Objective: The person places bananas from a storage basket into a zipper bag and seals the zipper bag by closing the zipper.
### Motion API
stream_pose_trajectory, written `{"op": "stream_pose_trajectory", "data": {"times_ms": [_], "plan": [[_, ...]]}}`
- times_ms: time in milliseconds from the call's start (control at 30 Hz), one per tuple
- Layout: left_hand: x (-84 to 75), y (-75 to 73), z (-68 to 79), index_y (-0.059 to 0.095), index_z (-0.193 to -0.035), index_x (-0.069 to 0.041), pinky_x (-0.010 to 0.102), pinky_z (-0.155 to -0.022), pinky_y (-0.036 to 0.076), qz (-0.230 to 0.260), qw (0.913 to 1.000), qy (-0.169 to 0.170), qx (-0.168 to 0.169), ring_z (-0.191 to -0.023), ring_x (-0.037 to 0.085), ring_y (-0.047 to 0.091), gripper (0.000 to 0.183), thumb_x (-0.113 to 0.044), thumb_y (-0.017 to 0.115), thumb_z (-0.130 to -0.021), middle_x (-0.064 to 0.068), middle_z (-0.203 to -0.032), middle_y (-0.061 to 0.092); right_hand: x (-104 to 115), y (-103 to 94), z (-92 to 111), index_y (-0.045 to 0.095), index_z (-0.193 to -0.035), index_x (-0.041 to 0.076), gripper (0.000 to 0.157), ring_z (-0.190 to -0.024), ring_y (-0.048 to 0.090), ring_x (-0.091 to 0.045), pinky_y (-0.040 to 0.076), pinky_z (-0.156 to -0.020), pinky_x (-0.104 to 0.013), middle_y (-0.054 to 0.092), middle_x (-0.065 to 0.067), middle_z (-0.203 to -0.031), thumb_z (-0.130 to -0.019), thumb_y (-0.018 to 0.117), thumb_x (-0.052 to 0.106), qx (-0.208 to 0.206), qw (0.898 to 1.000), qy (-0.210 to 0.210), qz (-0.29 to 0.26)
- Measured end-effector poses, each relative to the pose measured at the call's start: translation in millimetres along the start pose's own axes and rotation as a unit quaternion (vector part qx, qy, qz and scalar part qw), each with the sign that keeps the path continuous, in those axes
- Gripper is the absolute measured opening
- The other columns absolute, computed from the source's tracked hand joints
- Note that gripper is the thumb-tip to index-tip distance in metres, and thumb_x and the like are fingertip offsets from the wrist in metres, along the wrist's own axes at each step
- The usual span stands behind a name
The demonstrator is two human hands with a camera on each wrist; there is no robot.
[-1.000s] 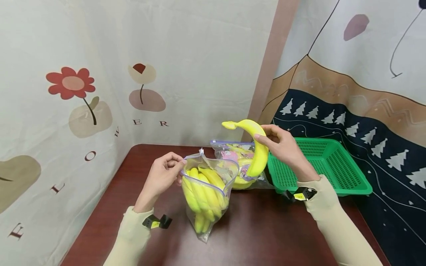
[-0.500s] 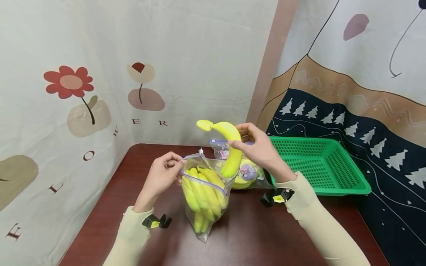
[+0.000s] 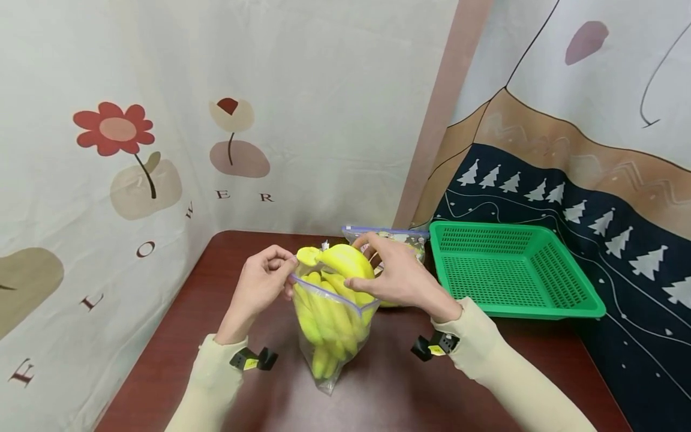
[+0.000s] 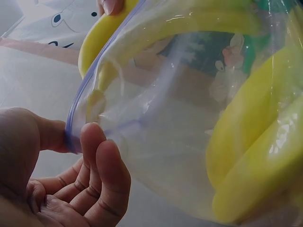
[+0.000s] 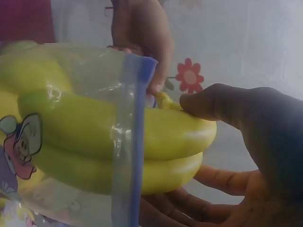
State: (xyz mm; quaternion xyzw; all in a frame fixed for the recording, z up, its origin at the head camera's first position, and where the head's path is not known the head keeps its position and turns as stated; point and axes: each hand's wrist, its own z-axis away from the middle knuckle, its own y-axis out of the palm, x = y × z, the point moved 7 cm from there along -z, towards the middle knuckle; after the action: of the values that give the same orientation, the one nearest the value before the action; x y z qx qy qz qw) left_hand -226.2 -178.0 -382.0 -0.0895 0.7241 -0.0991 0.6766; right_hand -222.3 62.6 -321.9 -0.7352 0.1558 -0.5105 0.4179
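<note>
In the head view, a clear zip bag with a purple zip strip stands on the table, filled with several yellow bananas. My left hand pinches one side of its mouth between thumb and fingers; the left wrist view shows the purple edge in that pinch. My right hand holds one more banana at the bag's mouth, its stem toward my left hand. In the right wrist view, the thumb lies against this banana, which is partly inside the bag, and the fingers reach behind it.
Behind my right hand lies a second zip bag, partly hidden. A green plastic basket stands at the right with nothing visible inside. The dark red table meets printed curtains at the back and sides.
My right hand has carried the banana left and down from above the second bag to the mouth of the front bag. My left hand has stayed on the bag's edge.
</note>
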Motion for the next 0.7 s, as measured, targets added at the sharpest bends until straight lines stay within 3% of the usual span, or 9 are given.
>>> {"op": "stream_pose_trajectory", "data": {"times_ms": [200,433,567,700], "plan": [[1.9,-4.2,0.1,0.064,-0.101,0.000,0.040,-0.051,0.060,-0.002,0.9997,0.000,-0.023,-0.048,0.016,0.061,0.016,-0.016,0.064,-0.101,0.009,-0.067,0.066,3,6.1,2,0.060,-0.117,0.029,0.049,-0.094,0.064,-0.013,0.054,-0.076,-0.031,0.067,0.005,-0.102,-0.078,0.086,0.044,0.008,0.999,-0.008,0.031],[-0.5,-0.8,-0.5,0.064,-0.101,-0.001,0.040,-0.053,0.060,-0.012,0.9999,0.008,-0.007,-0.048,0.019,0.061,0.018,-0.019,0.066,-0.101,0.014,-0.066,0.065,4,17.8,-3,0.064,-0.116,0.018,0.057,-0.084,0.063,-0.015,0.054,-0.067,-0.027,0.067,0.003,-0.095,-0.074,0.088,0.048,-0.010,0.998,0.047,0.045],[-1.1,1.7,-1.3,0.063,-0.101,-0.002,0.041,-0.053,0.059,-0.016,0.9998,0.013,0.002,-0.049,0.019,0.061,0.015,-0.017,0.065,-0.101,0.007,-0.062,0.062,8,28.1,-5,0.064,-0.117,0.010,0.062,-0.071,0.057,-0.013,0.049,-0.059,-0.025,0.062,0.002,-0.080,-0.077,0.085,0.052,-0.024,0.996,0.061,0.057],[-1.5,3.7,-1.7,0.063,-0.100,-0.001,0.040,-0.052,0.058,-0.017,0.9996,0.021,0.011,-0.049,0.019,0.060,0.015,-0.016,0.065,-0.101,0.006,-0.061,0.061,10,34.9,-7,0.065,-0.115,0.006,0.054,-0.061,0.054,-0.011,0.046,-0.055,-0.025,0.060,0.001,-0.073,-0.084,0.083,0.046,-0.022,0.998,0.038,0.050]]}}
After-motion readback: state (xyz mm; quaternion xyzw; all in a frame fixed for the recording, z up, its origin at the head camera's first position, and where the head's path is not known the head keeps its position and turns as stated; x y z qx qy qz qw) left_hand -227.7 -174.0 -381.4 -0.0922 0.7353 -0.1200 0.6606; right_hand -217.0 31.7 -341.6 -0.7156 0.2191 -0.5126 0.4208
